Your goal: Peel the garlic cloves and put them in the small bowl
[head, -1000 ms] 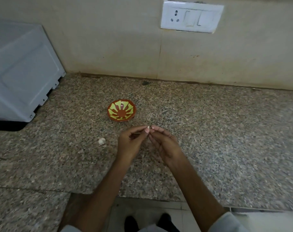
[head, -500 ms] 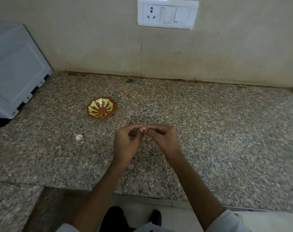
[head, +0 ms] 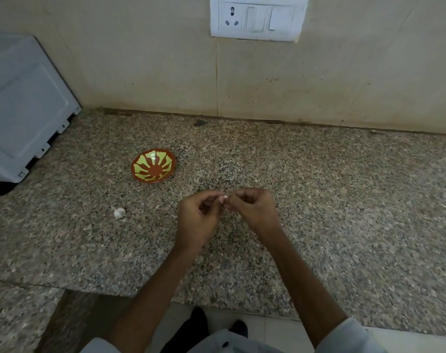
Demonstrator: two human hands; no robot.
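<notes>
A small red-brown bowl (head: pixel 154 165) with a yellow-green star pattern sits on the granite counter, left of and beyond my hands; nothing shows inside it. My left hand (head: pixel 199 220) and my right hand (head: pixel 253 210) meet fingertip to fingertip above the counter. Between them they pinch a tiny pale garlic clove (head: pixel 224 200), mostly hidden by the fingers. A second white garlic clove (head: pixel 119 212) lies loose on the counter, left of my left hand and nearer than the bowl.
A grey appliance (head: pixel 26 108) stands at the far left on the speckled granite counter (head: pixel 344 212). A white switch and socket plate (head: pixel 258 19) is on the tiled wall behind. The counter's front edge runs below my forearms, with the floor and my feet beneath.
My hands have stayed together on the clove, with the fingers curling in more. The view has shifted, so bowl and loose clove sit differently in the frame.
</notes>
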